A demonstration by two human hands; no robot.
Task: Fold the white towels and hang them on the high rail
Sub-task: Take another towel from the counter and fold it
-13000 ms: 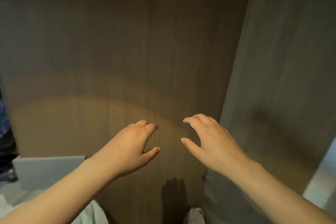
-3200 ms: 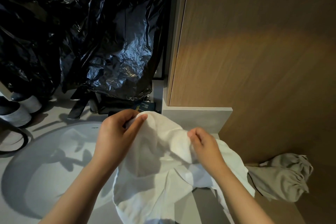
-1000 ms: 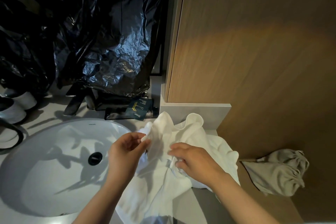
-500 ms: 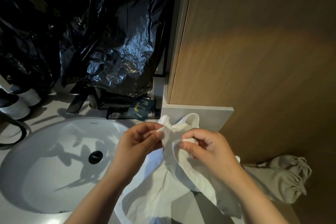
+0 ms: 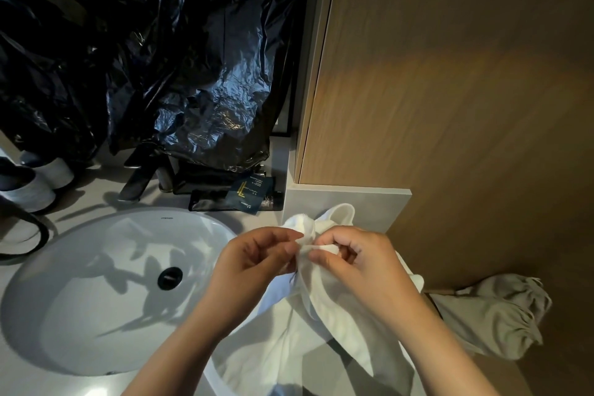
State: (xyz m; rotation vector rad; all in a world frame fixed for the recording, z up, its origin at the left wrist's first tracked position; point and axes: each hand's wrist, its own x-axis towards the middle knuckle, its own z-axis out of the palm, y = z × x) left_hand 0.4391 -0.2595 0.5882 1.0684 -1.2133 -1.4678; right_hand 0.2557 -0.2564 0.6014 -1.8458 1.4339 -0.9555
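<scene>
Thumb & forefinger of the left hand pinch the top hem of the white towel; the right hand pinches the same hem just beside them, its fingers pressed on the cloth, the rest curled in. The 2 pinches nearly touch.

A sec ago both hands sat lower, working through the bunched cloth. Half a sec ago they had the edge but held it a bit apart. Now they've closed together & the hem is lifted off the heap, w/ a loop of cloth sticking up behind the knuckles in front of the grey ledge. The rest of the towel trails down onto the counter by the right rim of the sink, crumpled, no fold in it yet.

Prob. meaning: the edge is found & a corner is being sorted out, so shaking or spreading the towel comes next, then folding. The task looks early. The high rail isn't in view.

Further out, a grey cloth bag lies by the wood panel; a black plastic bag & dark sachets sit behind the sink
</scene>
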